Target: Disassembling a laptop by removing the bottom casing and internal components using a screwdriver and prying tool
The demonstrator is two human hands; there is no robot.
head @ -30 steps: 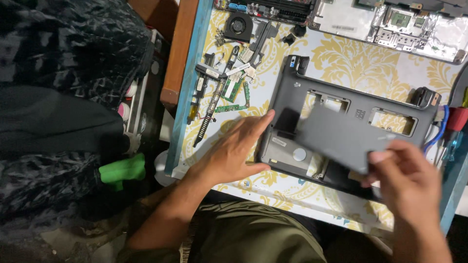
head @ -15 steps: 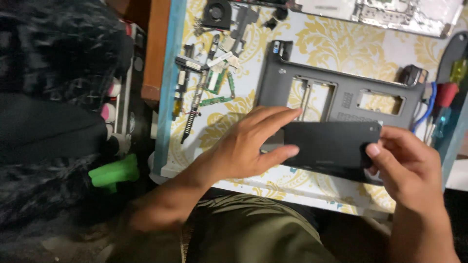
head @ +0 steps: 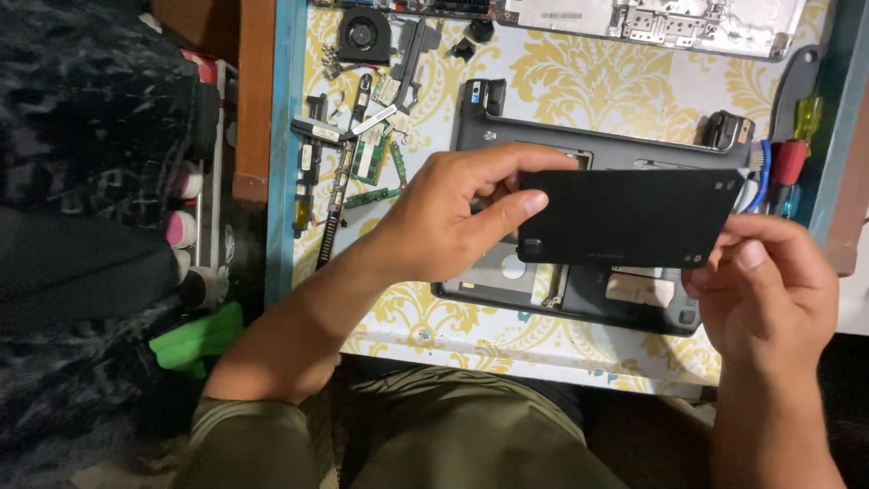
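Both hands hold a flat black rectangular cover panel (head: 629, 217) lifted above a grey laptop bottom case (head: 525, 149) that lies on the patterned table (head: 597, 77). My left hand (head: 453, 217) pinches the panel's left edge between thumb and fingers. At the panel's lower right corner, my right hand (head: 769, 290) grips it. The panel hides the middle of the case; the case's open bay with a silver drive (head: 502, 272) shows below it.
Loose parts lie at the table's upper left: a small black fan (head: 364, 36), a heat pipe, green memory boards (head: 371, 158), brackets and a spring. A silver laptop chassis (head: 652, 23) lies along the far edge. Screwdrivers and a brush (head: 787, 163) rest at the right. Bottles stand left of the table.
The panel has been lifted clear of the case and raised toward the camera. My left hand has shifted from resting on the case to pinching the panel's left edge.
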